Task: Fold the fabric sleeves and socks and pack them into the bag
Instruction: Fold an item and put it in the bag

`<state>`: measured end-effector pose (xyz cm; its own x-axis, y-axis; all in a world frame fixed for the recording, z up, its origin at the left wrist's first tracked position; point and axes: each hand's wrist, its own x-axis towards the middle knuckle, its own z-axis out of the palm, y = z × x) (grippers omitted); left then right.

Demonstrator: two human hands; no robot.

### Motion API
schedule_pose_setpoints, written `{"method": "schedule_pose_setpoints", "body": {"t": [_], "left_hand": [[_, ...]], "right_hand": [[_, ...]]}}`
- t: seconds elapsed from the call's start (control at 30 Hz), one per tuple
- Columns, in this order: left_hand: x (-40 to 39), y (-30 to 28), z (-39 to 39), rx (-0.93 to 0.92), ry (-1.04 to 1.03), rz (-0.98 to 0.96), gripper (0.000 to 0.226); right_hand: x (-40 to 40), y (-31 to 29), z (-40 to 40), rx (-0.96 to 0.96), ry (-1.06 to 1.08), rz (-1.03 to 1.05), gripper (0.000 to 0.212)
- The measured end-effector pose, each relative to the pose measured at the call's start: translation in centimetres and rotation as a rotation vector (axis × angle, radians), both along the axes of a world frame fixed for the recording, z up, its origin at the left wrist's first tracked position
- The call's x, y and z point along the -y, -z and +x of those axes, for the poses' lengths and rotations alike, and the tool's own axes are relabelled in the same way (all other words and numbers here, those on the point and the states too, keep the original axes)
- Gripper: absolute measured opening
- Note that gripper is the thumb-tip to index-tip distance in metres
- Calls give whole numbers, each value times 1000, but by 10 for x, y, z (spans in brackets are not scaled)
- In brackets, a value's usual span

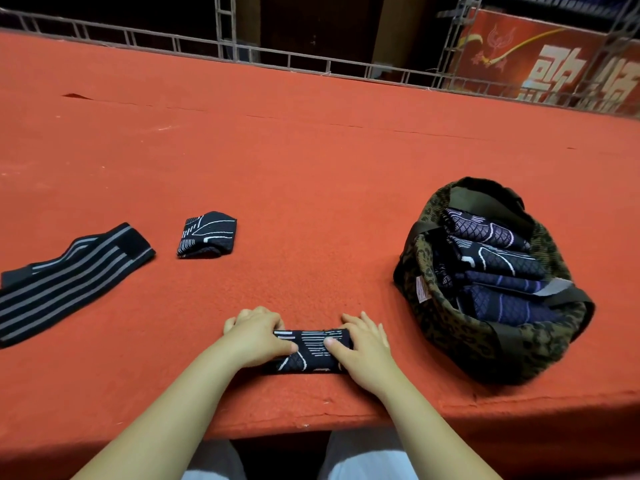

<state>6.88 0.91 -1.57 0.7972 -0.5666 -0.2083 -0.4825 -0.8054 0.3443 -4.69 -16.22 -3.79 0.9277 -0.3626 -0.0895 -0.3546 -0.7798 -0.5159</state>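
Both hands on the piece in work. My left hand (258, 336) grips the left end of the patterned sock (308, 351), fingers curled over the far edge and thumb pressing on top; my right hand (363, 341) does the same at the right end. So each grip is clenched on the sock, one per end. I judge this two-ended hold is there to keep the layers aligned while the fold is flattened or turned over again (a knit this stretchy would likely spring open if one end were let go).

The sock lies close to the near edge of the counter (311, 150), directly in front of me, already a compact bar. That keeps the work near the body and short of reach.

Outward, left: a folded sock (207, 233) sits well apart, apparently parked as finished, not yet packed. Further left, the striped sleeve (69, 271) lies stretched out and unfolded, running off the picture edge; probably next in the queue.

Outward, right: the bag (485, 344), camouflage print, stands near my right hand with its mouth open toward me. Several folded pieces (498, 258) are stacked inside, nearly filling it. Its place suits a short one-handed transfer.

Task estimate: well along; three items outstanding.
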Motion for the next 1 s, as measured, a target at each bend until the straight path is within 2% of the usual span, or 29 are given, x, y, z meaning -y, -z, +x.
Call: {"method": "schedule_pose_setpoints", "body": {"t": [0.03, 0.1, 0.17, 0.2, 0.27, 0.37, 0.5, 0.6, 0.7, 0.83, 0.9, 1.0], "left_hand": [[4, -2, 0, -33, -1, -57, 26], [11, -5, -2, -205, -18, -315, 24], [20, -12, -6, -341, -46, -616, 21], [28, -17, -7, -353, -60, -727, 19], [44, -31, -10, -356, -85, -892, 17], [74, -53, -15, -410, -104, -1014, 17], [112, -81, -25, -507, -86, -1095, 19], [144, -97, -34, -578, -67, -1143, 24], [177, -115, -38, -684, -33, -1132, 21], [235, -142, -37, -919, 20, -1080, 8], [260, -148, -33, -983, 10, -992, 2], [294, -152, -20, -1038, -28, -842, 4]], "right_hand": [[2, -1, -1, 11, 2, 46, 27], [4, -7, -4, 91, 36, 265, 13], [5, -21, -9, 264, 99, 517, 9], [7, -31, -12, 356, 135, 565, 9], [12, -51, -16, 480, 201, 554, 8], [24, -77, -20, 584, 264, 415, 14], [46, -113, -41, 587, 278, 319, 35], [73, -137, -61, 658, 240, 480, 47], [110, -151, -68, 709, 295, 585, 39], [179, -170, -52, 745, 406, 706, 6], [207, -172, -42, 651, 434, 755, 9], [240, -168, -31, 564, 447, 834, 14]]}}
